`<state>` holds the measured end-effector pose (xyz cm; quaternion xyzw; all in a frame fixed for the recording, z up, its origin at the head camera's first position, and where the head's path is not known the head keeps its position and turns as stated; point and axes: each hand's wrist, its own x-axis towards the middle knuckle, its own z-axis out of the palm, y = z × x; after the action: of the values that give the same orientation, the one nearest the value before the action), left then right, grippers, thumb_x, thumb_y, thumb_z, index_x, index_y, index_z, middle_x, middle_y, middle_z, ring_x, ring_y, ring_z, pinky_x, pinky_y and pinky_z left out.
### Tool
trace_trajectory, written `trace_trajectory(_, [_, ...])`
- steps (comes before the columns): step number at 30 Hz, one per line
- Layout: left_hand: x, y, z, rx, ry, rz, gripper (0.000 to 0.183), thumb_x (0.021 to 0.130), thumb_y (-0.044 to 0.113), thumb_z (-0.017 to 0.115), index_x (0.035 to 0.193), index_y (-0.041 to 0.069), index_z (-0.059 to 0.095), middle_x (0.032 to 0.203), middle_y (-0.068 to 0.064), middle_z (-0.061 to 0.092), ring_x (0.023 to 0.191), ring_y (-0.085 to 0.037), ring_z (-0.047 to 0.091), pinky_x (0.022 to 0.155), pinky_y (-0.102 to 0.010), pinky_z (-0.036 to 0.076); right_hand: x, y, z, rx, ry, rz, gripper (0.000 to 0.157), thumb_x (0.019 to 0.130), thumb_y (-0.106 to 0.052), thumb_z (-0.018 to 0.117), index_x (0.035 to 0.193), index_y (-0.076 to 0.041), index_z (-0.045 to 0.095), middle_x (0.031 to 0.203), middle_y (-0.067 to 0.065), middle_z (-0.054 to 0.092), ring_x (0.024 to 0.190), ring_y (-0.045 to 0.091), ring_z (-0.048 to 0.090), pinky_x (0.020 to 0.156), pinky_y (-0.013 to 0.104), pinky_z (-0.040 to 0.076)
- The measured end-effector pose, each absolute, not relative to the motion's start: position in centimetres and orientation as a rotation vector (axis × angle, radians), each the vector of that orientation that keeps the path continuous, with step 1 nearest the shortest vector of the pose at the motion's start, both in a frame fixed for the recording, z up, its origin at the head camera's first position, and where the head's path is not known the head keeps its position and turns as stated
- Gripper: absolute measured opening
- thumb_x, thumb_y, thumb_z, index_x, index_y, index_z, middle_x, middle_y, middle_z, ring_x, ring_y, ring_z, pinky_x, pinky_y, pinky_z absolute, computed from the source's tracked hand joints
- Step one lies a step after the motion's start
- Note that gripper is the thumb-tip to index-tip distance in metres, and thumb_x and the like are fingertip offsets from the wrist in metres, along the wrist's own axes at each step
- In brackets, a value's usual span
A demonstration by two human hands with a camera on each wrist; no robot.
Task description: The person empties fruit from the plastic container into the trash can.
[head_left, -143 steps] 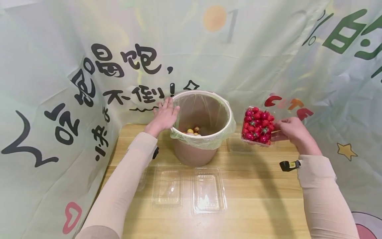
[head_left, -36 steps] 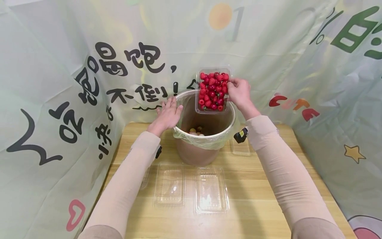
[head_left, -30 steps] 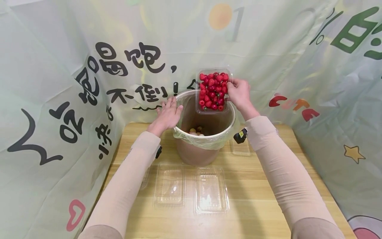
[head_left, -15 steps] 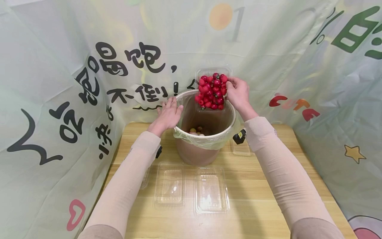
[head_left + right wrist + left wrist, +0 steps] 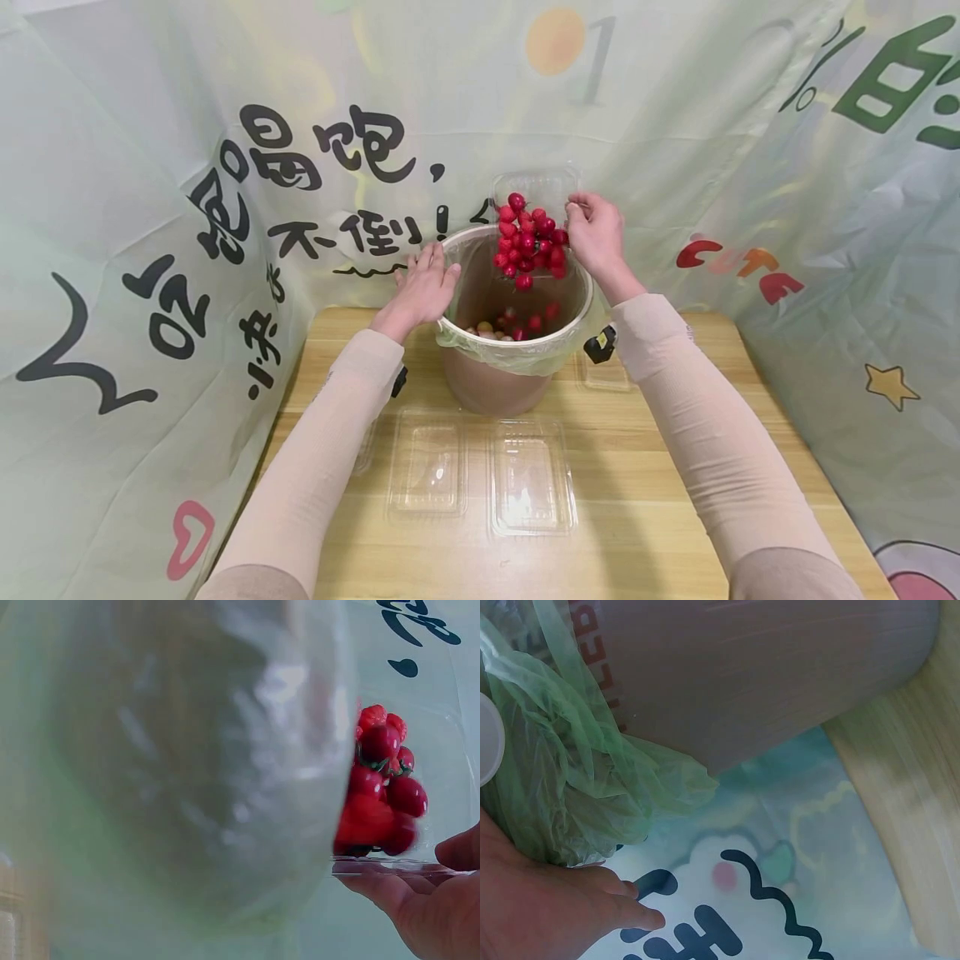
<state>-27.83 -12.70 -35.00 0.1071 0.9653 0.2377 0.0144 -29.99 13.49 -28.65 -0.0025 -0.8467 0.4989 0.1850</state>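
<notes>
My right hand (image 5: 597, 237) grips the edge of a clear plastic container (image 5: 534, 179), tilted over a brown trash can (image 5: 491, 387). Red berries and small cherry-like fruits (image 5: 529, 237) slide off it, and a few are in mid-fall inside the can. In the right wrist view, thumb and fingers pinch the container's edge (image 5: 390, 866) beside the fruit (image 5: 382, 787). My left hand (image 5: 426, 287) rests with straight fingers on the left of the can's white rim (image 5: 577, 312), over the pale green liner bag (image 5: 570, 772). Small yellowish and brownish round things (image 5: 486, 327) lie inside the can.
Two clear plastic containers (image 5: 531, 479) lie on the wooden table (image 5: 450, 558) in front of the can. Another clear one (image 5: 603, 371) is to its right, and one more (image 5: 365, 450) is partly behind the left forearm. Printed cloth walls (image 5: 337, 50) enclose the back and sides.
My right hand has carried the filled container from the right to above the can and tipped it. Fruit now slides out and drops in. My left hand stays on the rim.
</notes>
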Motion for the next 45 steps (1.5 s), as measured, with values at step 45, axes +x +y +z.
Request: trace_trajectory(45, [-27.6,-12.7,-34.8,0.332,2.99,0.734,0.073,0.105,0.052,0.012,0.159,0.003,0.001,0.167,-0.015,-0.004,0.15,-0.046,-0.009,0.117,-0.066,-0.005,-29.2,13.1,-27.5,0.009,-2.292,1.487,0.034,0.103,-0.023,0.047,0.129,-0.006,0.061,0.124,0.012,0.069,0.106,0.023,0.067,0.081,0.023,0.052])
